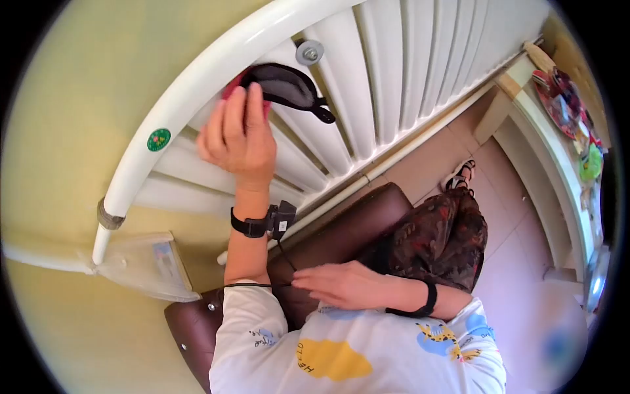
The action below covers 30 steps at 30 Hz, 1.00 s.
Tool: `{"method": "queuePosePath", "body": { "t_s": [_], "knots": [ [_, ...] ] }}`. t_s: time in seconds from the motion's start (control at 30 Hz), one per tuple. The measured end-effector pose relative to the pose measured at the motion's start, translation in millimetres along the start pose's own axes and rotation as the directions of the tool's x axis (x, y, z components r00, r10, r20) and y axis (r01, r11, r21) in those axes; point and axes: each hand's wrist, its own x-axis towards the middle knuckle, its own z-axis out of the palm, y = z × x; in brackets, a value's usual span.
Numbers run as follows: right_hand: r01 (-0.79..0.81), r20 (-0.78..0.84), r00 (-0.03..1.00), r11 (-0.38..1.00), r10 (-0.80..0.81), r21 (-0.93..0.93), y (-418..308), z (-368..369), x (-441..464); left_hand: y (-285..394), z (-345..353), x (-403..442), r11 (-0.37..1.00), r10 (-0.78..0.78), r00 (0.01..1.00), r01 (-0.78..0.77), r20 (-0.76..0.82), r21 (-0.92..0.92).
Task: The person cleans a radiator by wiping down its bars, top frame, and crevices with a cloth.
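High on the left, my left hand point(239, 134) is closed at the edge of a black-rimmed oval item point(285, 85) with a grey mesh middle and a dark tab at one end. Its exact kind is unclear. Something red point(235, 84) shows behind the fingers, and my thumb is mostly hidden. Both lie against the white radiator point(367, 72). My right hand point(344, 284) rests in front of my belly, fingers stretched out together, holding nothing. It is close to a thin black cord point(284, 253) running down from the device point(282, 220) strapped to my left wrist.
I sit on a brown padded seat point(328, 230). A thick white pipe point(170, 98) curves along the radiator's near end. A plastic-covered box point(147, 262) is by the wall. At right stands a pale table point(551, 164) bearing a red tray point(556, 105) and assorted small items.
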Motion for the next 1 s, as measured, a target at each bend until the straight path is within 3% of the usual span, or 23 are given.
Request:
{"method": "queuePosePath", "body": {
  "t_s": [0.07, 0.23, 0.3, 0.37, 0.43, 0.47, 0.57, 0.6, 0.63, 0.67, 0.77, 0.8, 0.87, 0.93, 1.0],
  "knots": [
    [-0.130, -0.187, 0.975, 0.991, 0.120, -0.042, 14.2, -8.8, -10.2, 0.6, 6.6, 17.0, 1.000, -0.023, 0.997, 0.024, -0.072, 0.012],
    [-0.288, -0.315, 0.909, 0.958, 0.273, 0.001, 25.5, -21.9, -39.6, 25.5, 13.3, -16.5, 0.997, 0.026, 1.000, -0.026, -0.001, 0.075],
    [-0.375, -0.310, 0.876, 0.926, 0.368, 0.039, 27.9, -22.3, -52.1, 33.9, 11.1, -47.9, 0.969, 0.225, 0.959, -0.201, 0.174, -0.147],
    [-0.365, -0.369, 0.862, 0.931, 0.347, 0.022, 29.2, -23.3, -61.0, 45.5, -1.1, -72.3, 0.871, 0.481, 0.792, -0.382, 0.376, -0.310],
    [-0.353, -0.419, 0.848, 0.936, 0.323, 0.006, 29.8, -21.5, -69.1, 58.0, -1.6, -109.0, 0.715, 0.698, 0.564, -0.565, 0.440, -0.411],
    [-0.361, -0.418, 0.844, 0.932, 0.335, 0.018, 28.3, -21.3, -72.4, 59.8, -2.6, -123.1, 0.581, 0.806, 0.423, -0.698, 0.413, -0.418],
    [-0.386, -0.435, 0.822, 0.921, 0.367, 0.047, 21.8, -22.3, -83.5, 68.3, 10.7, -120.2, 0.341, 0.917, 0.174, -0.811, 0.360, -0.476],
    [-0.398, -0.431, 0.818, 0.916, 0.381, 0.053, 21.9, -22.7, -88.3, 69.7, 17.0, -106.0, 0.380, 0.898, 0.197, -0.797, 0.393, -0.469],
    [-0.414, -0.424, 0.813, 0.908, 0.398, 0.058, 23.1, -24.1, -93.4, 67.4, 29.3, -85.4, 0.510, 0.847, 0.239, -0.618, 0.475, -0.598],
    [-0.412, -0.469, 0.799, 0.911, 0.377, 0.030, 27.5, -22.4, -98.5, 54.0, 36.4, -57.6, 0.588, 0.802, 0.519, -0.600, 0.295, -0.542],
    [-0.453, -0.491, 0.751, 0.885, 0.441, 0.103, 29.7, -30.3, -104.9, 22.2, 30.0, 29.4, 0.787, 0.605, 0.752, -0.516, 0.263, -0.338],
    [-0.469, -0.502, 0.724, 0.871, 0.473, 0.145, 31.0, -31.6, -105.8, 26.9, 30.3, 38.3, 0.781, 0.613, 0.743, -0.518, 0.268, -0.350],
    [-0.470, -0.516, 0.692, 0.857, 0.506, 0.209, 36.4, -33.4, -106.6, 32.0, 28.9, 44.6, 0.832, 0.549, 0.823, -0.520, 0.146, -0.194],
    [-0.453, -0.546, 0.655, 0.849, 0.523, 0.270, 41.4, -31.6, -106.8, 47.6, 37.5, 15.6, 0.828, 0.552, 0.817, -0.514, 0.168, -0.222],
    [-0.479, -0.540, 0.667, 0.850, 0.514, 0.218, 42.1, -31.5, -110.2, 70.7, 40.4, -13.0, 0.800, 0.592, 0.769, -0.522, 0.242, -0.297]
  ]
}}
